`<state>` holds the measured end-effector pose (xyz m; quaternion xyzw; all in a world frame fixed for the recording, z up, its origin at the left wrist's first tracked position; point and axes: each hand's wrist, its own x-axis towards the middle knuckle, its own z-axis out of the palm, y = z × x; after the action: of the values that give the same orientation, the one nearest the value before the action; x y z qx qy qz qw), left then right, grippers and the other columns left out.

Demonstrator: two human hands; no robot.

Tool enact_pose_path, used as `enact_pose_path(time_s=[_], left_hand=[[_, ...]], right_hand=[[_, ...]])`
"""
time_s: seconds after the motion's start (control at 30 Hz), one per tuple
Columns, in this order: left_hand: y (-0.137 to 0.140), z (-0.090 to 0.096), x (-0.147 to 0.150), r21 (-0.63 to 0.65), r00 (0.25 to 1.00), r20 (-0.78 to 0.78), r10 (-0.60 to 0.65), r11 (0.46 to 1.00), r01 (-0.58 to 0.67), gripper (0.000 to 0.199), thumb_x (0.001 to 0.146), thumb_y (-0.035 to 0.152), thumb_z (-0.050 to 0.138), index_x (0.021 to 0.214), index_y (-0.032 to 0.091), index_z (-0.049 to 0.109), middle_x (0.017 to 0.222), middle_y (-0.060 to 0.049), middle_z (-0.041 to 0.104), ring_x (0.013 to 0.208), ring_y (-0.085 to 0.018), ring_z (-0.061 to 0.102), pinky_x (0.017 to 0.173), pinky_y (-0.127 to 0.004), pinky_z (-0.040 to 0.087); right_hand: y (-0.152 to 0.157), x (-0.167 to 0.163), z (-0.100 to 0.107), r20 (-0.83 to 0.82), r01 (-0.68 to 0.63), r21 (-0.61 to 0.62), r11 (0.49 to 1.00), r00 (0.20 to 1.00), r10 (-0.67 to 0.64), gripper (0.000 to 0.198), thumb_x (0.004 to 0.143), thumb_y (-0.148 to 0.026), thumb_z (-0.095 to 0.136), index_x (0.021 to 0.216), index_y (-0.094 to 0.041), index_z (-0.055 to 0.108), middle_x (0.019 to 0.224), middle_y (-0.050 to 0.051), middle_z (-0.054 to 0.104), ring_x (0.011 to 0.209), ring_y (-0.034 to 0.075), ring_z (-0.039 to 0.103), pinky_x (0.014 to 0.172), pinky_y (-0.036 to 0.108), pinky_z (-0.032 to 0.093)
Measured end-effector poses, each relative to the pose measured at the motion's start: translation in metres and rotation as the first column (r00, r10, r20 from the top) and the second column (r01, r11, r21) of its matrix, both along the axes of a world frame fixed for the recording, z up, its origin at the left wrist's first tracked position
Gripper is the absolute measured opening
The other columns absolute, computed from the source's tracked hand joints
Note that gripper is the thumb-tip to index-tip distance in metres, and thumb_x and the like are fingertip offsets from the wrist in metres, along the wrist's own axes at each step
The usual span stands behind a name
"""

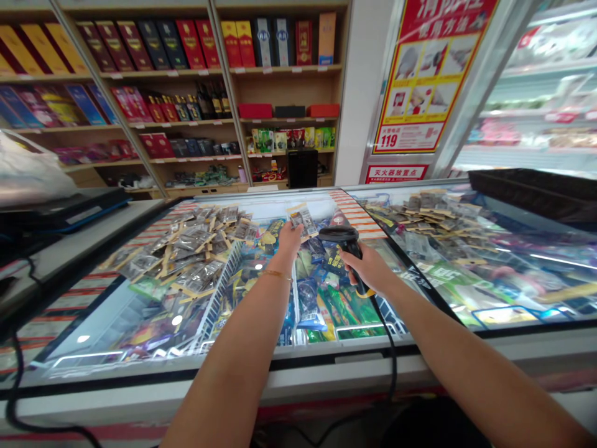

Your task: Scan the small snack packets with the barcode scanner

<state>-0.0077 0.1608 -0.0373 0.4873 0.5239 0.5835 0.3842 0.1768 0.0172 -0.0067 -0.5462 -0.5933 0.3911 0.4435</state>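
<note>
With our left hand (290,239) we pinch one small packet (305,222) at its near left edge, and with our right hand (366,266) we close the fingers around the handle of a scanner (339,235); whether a finger presses its trigger, we cannot tell. The packet is over the middle of the freezer (336,379), between the left pile (200,242) and the right pile (436,211) of similar packets, and the scanner is just beside it. We judge the packet to be very light and flat, with a clear, shiny face which may slip against its neighbours; the tan border looks somewhat stiffer, so a pinch at this edge should suit it and leave the face uncovered. The scanner seems hard and heavier, best taken by its handle, with the cable (390,348) hanging free below.
</note>
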Motion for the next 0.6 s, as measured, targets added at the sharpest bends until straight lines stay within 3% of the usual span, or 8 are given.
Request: enact_pose_path(time_s=[0.6], left_hand=[[0.0045, -0.0055, -0.0024, 0.016, 1.0, 0.001, -0.027, 1.0, 0.027, 0.022, 0.078, 0.029, 0.07, 0.098, 0.019, 0.07, 0.087, -0.005, 0.073, 0.089, -0.021, 0.068, 0.086, -0.034, 0.054]], right_hand=[[-0.002, -0.0008, 0.0033, -0.016, 0.004, -0.003, 1.0, 1.0, -0.005, 0.02, 0.085, -0.037, 0.062, 0.083, -0.021, 0.049, 0.059, -0.006, 0.055, 0.036, 0.01, 0.054, 0.039, 0.022, 0.043]])
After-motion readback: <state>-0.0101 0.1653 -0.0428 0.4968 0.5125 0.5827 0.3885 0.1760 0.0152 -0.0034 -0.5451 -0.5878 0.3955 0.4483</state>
